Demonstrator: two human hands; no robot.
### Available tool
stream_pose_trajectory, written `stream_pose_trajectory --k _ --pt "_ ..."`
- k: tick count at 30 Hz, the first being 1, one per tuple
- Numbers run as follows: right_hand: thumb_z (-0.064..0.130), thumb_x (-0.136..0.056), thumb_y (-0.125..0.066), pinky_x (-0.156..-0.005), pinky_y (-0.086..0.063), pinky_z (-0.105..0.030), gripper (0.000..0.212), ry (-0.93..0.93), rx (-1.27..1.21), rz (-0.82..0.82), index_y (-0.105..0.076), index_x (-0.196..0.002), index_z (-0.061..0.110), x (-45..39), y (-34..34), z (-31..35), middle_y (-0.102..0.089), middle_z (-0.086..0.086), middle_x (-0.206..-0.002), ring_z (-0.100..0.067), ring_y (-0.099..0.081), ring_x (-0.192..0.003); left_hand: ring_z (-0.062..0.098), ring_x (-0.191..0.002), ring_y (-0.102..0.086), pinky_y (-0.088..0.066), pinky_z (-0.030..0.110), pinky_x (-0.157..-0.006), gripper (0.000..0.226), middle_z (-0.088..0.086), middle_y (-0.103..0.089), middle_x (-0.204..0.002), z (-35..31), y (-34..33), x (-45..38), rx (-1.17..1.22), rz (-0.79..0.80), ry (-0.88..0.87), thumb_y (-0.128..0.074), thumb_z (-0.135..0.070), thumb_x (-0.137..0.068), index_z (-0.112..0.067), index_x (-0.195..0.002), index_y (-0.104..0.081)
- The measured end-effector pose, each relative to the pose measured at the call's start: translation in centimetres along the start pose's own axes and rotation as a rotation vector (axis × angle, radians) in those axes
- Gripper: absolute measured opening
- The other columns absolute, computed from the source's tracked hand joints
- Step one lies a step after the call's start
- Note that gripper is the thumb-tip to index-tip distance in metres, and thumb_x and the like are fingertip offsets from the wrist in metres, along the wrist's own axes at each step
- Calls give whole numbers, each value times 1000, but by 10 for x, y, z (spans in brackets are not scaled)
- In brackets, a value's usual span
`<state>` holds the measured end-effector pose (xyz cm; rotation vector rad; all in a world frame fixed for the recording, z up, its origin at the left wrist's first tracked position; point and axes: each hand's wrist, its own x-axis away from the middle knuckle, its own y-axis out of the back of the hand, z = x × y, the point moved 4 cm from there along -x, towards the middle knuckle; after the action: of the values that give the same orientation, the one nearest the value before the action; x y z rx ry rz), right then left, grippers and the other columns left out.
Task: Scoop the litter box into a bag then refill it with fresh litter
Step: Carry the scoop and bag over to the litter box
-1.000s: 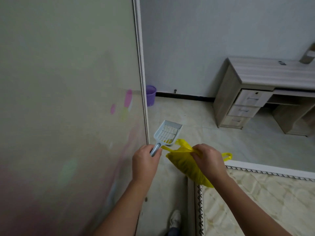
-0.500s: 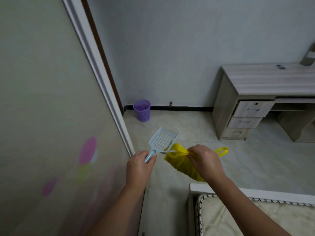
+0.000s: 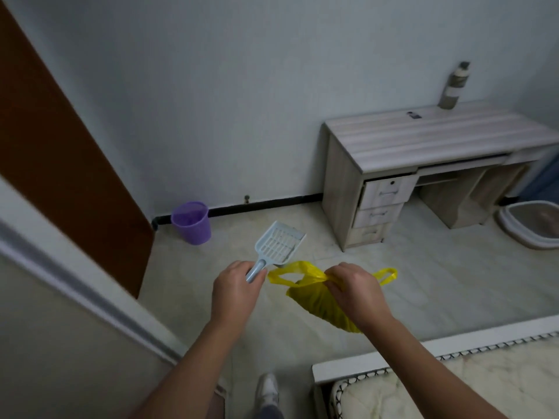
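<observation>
While gripping scoop point(image 3: 279, 244) handle: left hand point(image 3: 236, 290) | right hand point(image 3: 354, 293) pinching yellow bag point(image 3: 317, 300) | litter box point(image 3: 532, 223) far right.

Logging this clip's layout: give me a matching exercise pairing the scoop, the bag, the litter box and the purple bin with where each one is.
Things:
1. litter scoop
2. yellow bag
3. litter box
4. purple bin

Places:
A. on the floor beside the desk, far right
B. gripped by the left hand
C. on the floor by the wall, near the door
D. held by the right hand

Pairs: 1-B, 2-D, 3-A, 4-C
</observation>
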<state>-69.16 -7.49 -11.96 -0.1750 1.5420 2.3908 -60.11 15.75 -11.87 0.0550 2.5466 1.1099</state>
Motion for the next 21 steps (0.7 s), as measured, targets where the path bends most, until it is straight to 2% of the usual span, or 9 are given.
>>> stream_pose_trajectory --k 4,10,16,21 --pt "21 -79 -73 -60 -41 -29 6 -73 25 -34 -70 -84 22 -51 -9 -11 -63 3 -77 -22 -61 -75 11 -60 -52 -39 26 -53 19 -7 -55 -66 6 -24 -76 -6 81 -66 -73 -28 -84 -17 -71 -66" --pt "22 -78 -72 -58 -44 -33 6 -149 10 -78 -69 -83 21 -120 -32 -12 -61 1 -74 -24 -60 -72 13 -61 -54 -47 35 -55 19 -4 -56 -68 19 -54 -158 2 144 -153 -73 -29 -85 -15 -73 -67" --pt "20 -78 -72 -60 -43 -32 7 -144 4 -75 -68 -83 21 -176 -40 -11 -61 2 -75 -23 -60 -74 13 -63 -56 -50 38 -57 18 -5 -58 -70 28 -63 -204 42 146 -127 -71 -32 -86 -16 -78 -69" --pt "20 -79 -73 -61 -40 -29 8 -103 8 -35 -71 -87 21 -231 -57 -8 -63 2 -77 -22 -61 -75 14 -62 -54 -48 37 -56 19 -5 -57 -68 50 -62 -241 36 94 -59 -73 -31 -85 -16 -74 -67"
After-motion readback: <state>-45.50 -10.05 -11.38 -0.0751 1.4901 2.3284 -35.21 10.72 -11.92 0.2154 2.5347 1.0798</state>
